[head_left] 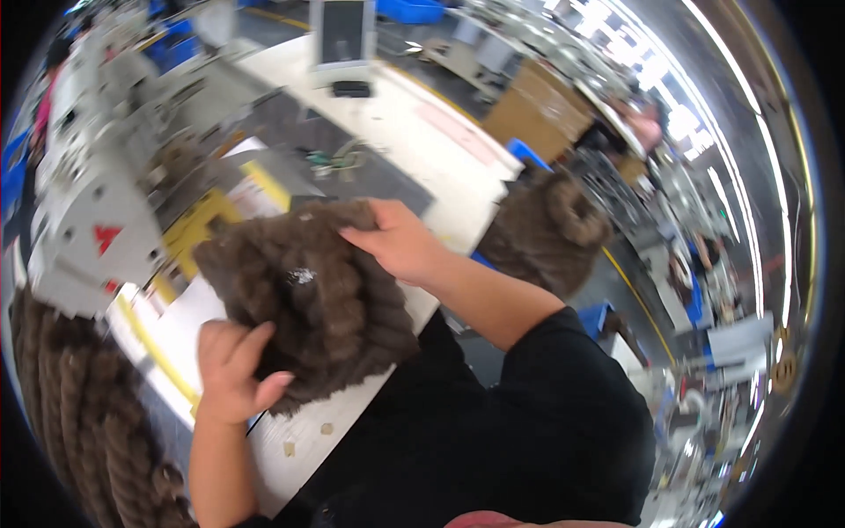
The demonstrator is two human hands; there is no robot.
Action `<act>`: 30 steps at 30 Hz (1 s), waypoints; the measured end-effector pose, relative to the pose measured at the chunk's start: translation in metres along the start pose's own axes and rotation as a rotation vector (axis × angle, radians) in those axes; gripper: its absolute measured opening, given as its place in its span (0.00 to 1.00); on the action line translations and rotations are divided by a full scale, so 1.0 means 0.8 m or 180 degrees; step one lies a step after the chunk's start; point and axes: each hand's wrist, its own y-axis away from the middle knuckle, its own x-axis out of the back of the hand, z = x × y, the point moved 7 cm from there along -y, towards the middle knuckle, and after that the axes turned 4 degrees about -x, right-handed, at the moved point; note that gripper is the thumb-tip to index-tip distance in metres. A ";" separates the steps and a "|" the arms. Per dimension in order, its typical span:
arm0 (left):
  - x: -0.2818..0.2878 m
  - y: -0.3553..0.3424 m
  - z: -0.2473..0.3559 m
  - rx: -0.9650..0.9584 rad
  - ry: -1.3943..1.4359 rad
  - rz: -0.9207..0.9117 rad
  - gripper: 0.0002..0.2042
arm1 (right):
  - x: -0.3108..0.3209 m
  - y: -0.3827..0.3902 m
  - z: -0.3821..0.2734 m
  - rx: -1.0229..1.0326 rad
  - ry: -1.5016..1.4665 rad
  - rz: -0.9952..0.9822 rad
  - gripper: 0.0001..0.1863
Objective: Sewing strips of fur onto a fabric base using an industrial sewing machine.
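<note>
A brown, ribbed plush fur piece (pixel 352 308), roughly square with a raised ring of fur round a dark hollow, is held tilted over the white table edge. A small shiny whitish patch shows in the hollow. My right hand (pixel 405 246) grips its upper right edge, thumb on top and the fingers hidden beneath. Beside its lower left edge is my left hand (pixel 231 374), thumb and forefinger apart and the other fingers bent. That hand looks slightly blurred and seems to hold nothing.
A grey-white sewing machine (pixel 97 202) stands at the left, with a yellow-edged plate (pixel 202 233) near it. More brown fur (pixel 79 422) hangs at the lower left. Another fur pile (pixel 554 229) sits at the right. Thread scraps (pixel 334 158) and a screen (pixel 343 35) lie farther back.
</note>
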 end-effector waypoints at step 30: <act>-0.022 0.009 -0.030 0.1331 -0.0075 -0.0361 0.09 | 0.679 0.285 0.079 -0.1994 0.3010 0.3854 0.28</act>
